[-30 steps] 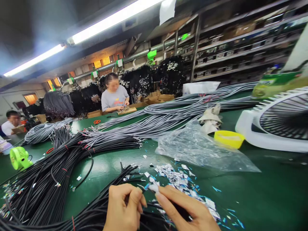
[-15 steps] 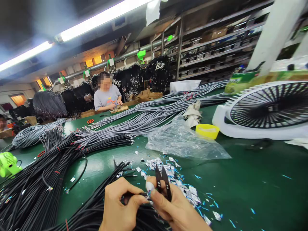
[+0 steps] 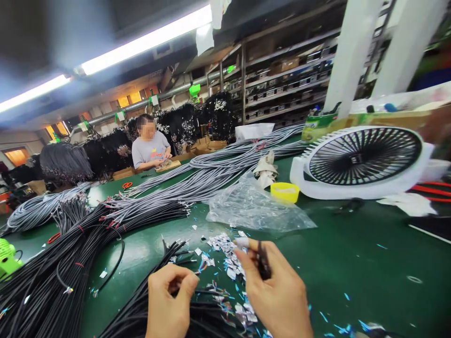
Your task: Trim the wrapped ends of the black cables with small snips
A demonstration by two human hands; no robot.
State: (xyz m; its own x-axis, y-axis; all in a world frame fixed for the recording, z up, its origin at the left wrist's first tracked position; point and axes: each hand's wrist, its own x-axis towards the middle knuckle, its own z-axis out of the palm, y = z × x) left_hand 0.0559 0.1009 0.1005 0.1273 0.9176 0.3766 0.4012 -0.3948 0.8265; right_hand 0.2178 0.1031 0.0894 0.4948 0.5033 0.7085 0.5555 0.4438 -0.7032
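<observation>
My left hand [image 3: 171,298] is closed, thumb and index finger pinched on a black cable whose coloured wires [image 3: 202,266] stick out past the fingertips. To its right, apart from it, my right hand [image 3: 273,281] is wrapped round dark snips [image 3: 262,261]; one of its fingers wears a white covering. Below and between the hands lie black cables [image 3: 207,312] with stripped, coloured ends. Foil scraps and bits of blue [image 3: 225,249] are scattered on the green table beyond my hands.
Bundles of black cable [image 3: 66,258] and grey cable [image 3: 197,180] cross the table [image 3: 366,253]. A plastic bag [image 3: 253,206], yellow bowl [image 3: 284,192] and white fan [image 3: 355,159] stand farther back. A person [image 3: 151,145] sits across the table.
The hands have moved apart; my right hand went right and up from the cable, with the snips turned. Coloured wires now show at my left hand. The view has shifted right.
</observation>
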